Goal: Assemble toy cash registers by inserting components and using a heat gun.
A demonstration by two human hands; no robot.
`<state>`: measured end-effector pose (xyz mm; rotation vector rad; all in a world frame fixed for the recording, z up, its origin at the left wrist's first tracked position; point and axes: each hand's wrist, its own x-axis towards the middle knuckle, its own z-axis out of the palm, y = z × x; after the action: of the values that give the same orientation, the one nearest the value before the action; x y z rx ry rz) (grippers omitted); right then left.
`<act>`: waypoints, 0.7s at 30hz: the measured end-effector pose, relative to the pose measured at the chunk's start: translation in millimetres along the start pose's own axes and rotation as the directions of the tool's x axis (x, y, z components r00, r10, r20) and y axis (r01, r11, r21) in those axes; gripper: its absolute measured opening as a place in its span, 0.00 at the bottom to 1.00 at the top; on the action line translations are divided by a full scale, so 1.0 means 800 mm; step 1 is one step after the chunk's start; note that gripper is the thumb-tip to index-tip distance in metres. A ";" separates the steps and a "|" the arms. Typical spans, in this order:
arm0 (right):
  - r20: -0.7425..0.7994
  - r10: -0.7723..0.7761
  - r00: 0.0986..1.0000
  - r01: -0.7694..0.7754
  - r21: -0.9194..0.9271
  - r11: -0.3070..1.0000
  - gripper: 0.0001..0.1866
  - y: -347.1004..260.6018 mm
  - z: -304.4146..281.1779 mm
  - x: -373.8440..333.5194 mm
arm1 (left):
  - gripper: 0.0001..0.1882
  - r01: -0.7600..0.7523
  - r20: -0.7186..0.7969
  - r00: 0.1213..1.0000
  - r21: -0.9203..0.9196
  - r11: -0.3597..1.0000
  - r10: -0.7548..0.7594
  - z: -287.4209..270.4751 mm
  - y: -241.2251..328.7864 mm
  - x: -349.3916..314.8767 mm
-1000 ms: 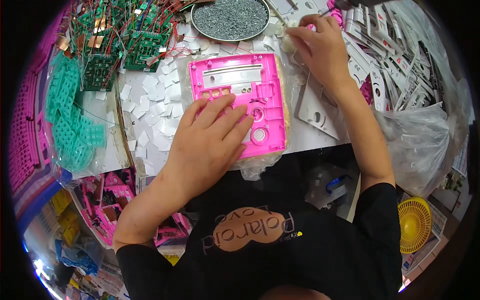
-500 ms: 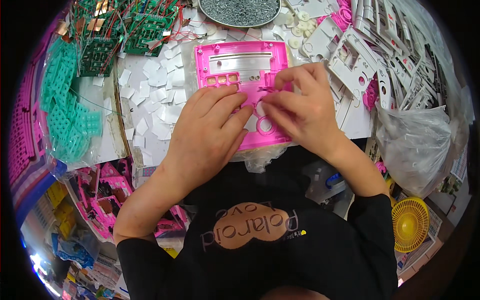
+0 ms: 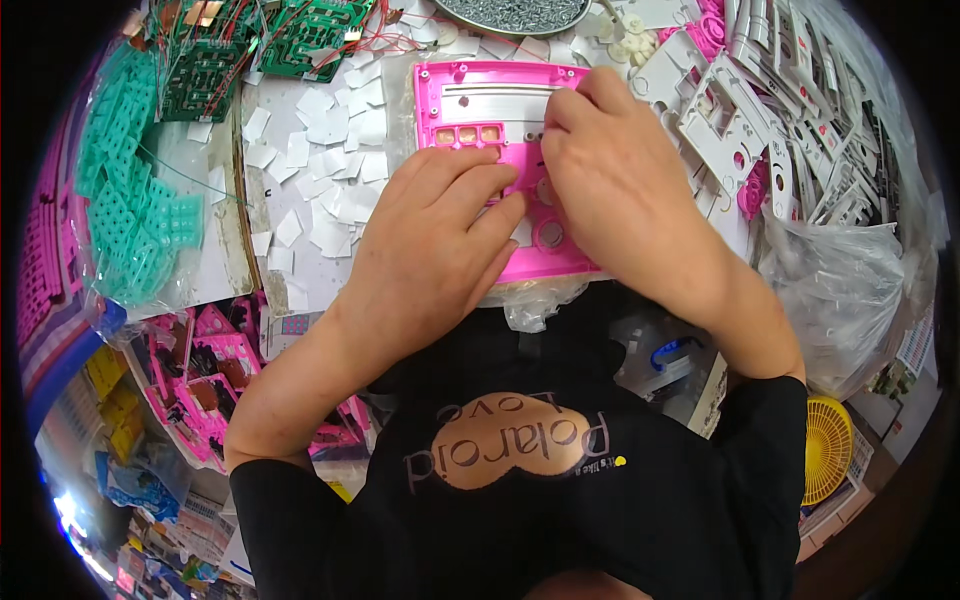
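Observation:
A pink plastic housing (image 3: 517,265) lies in front of me on a clear plastic bag, its inner side with posts, small windows and a round ring facing up. My left hand (image 3: 430,225) rests across its left part, fingers stretched out and lying on it. Over its right side my right hand (image 3: 615,175) is bent down with curled fingers. The back of that hand hides its fingertips, so whatever they hold or press cannot be made out. A silvery strip (image 3: 500,103) runs along the housing's upper part.
White paper pieces (image 3: 330,125) are scattered left of the housing. Green circuit boards (image 3: 315,38) with red wires and turquoise plastic parts (image 3: 130,210) lie further left. A metal dish (image 3: 515,14) of small screws stands beyond. White panels (image 3: 730,120) pile up at right, beside a plastic bag (image 3: 840,290).
My right hand has moved up the housing and turned its back upward, hiding its fingertips, which were pinched over the middle. The left hand stays on the housing. The whole view has shifted slightly.

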<state>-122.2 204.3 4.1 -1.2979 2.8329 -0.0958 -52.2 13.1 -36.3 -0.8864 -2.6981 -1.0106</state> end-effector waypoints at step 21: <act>-0.206 0.019 0.978 0.011 0.143 0.990 0.12 0.021 0.008 -0.016 | 0.18 0.032 -0.049 0.998 -0.114 0.993 -0.037 -0.012 -0.002 0.011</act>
<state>-125.9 224.8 -3.3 -1.3233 2.9301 -0.4511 -61.3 10.5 -27.2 -0.8226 -2.6453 -1.1867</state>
